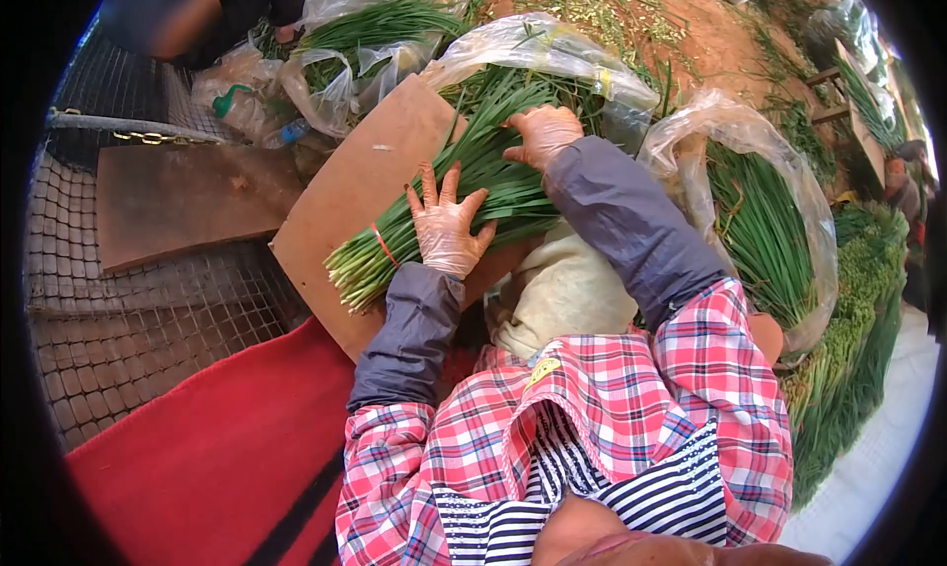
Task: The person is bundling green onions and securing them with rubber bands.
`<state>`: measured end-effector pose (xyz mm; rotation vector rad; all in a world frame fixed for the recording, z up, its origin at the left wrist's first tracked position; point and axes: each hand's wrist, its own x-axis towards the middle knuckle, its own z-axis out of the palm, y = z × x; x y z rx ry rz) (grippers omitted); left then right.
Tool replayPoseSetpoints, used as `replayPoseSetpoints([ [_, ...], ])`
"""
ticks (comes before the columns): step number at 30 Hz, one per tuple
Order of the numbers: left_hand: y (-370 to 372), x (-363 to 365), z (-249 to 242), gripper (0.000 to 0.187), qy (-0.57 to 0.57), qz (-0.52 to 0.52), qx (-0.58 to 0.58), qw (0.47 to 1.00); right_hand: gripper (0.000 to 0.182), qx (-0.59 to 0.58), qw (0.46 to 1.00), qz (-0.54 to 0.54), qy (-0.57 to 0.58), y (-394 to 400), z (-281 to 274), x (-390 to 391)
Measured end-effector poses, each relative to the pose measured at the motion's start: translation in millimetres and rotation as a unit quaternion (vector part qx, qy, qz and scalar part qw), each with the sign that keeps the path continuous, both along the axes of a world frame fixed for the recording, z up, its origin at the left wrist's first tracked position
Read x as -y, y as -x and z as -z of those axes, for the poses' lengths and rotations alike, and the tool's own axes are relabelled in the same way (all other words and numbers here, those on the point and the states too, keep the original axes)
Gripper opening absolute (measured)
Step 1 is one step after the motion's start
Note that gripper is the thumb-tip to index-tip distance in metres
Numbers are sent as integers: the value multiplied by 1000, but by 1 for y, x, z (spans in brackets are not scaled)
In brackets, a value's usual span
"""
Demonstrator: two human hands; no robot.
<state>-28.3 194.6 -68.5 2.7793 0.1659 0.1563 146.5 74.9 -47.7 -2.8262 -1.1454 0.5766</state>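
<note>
A bundle of long green garlic chives (493, 132) lies slantwise on a brown board (326, 211) over my lap. A red band (385, 246) circles it near the pale cut ends, which point to the lower left. My left hand (449, 226), in a thin clear glove, rests on the stalks just above the band with its fingers spread. Farther up, my right hand (547, 135), gloved too, curls its fingers over the leaves at the bundle's right side. Its fingertips are partly hidden among the leaves.
Clear plastic bags of greens stand ahead, and another open bag (824, 260) is at my right. More greens (858, 290) are heaped beyond it. A second board (197, 196) lies on netting at left, near a red cloth (217, 438). Another person (163, 14) is at upper left.
</note>
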Motion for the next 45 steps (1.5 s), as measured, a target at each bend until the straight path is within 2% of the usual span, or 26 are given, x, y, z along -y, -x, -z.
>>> replayPoseSetpoints([
  [4,0,-1,1,46,19,-1,7,1000,43,-56,993,79,-61,-3,-7,-3],
  [5,1,-2,2,46,22,-3,8,1000,43,-60,992,109,-35,-5,-13,-3],
  [9,0,-2,2,46,26,-1,11,1000,45,13,981,156,-113,-6,-4,7],
  [12,0,-2,2,47,24,-3,10,1000,40,35,990,85,-110,-2,-4,1],
  [15,-1,-2,2,46,22,-4,9,1000,28,63,994,-36,-82,-1,12,-10],
  [18,-1,0,-1,46,22,-5,6,1000,21,12,994,22,-108,0,14,-14],
  [19,-1,-1,-2,46,24,-5,5,1000,25,-57,965,148,-208,4,20,-12],
  [20,-2,-1,-1,46,22,-6,5,1000,28,-129,921,229,-289,-6,30,-5],
  [22,-2,-1,0,46,22,-8,5,1000,33,-262,777,377,-430,-35,41,12],
  [24,-2,-1,0,45,17,-8,4,1000,36,-195,920,277,-196,-38,18,22],
  [25,-2,-1,0,45,14,-7,3,1000,38,-155,961,219,-71,-34,7,24],
  [27,-3,0,1,45,19,-8,1,1000,38,-99,983,131,-86,-23,14,17],
  [28,-4,-1,2,45,21,-9,0,1000,39,-71,989,87,-94,-18,16,9],
  [29,-4,0,1,46,19,-8,-3,1000,42,-93,993,56,-46,-15,13,-1],
  [32,-5,0,-2,47,15,-9,-12,1000,45,-85,996,32,5,-11,21,-22],
  [35,-7,-1,-2,46,15,-13,-11,1000,47,-190,976,89,-57,-8,18,-25],
  [41,-5,-2,3,47,16,-6,-19,1000,50,-132,991,-10,-15,-5,7,-23],
  [45,-6,-2,2,48,11,-5,-16,1000,45,-154,986,9,-63,-3,4,-23],
])
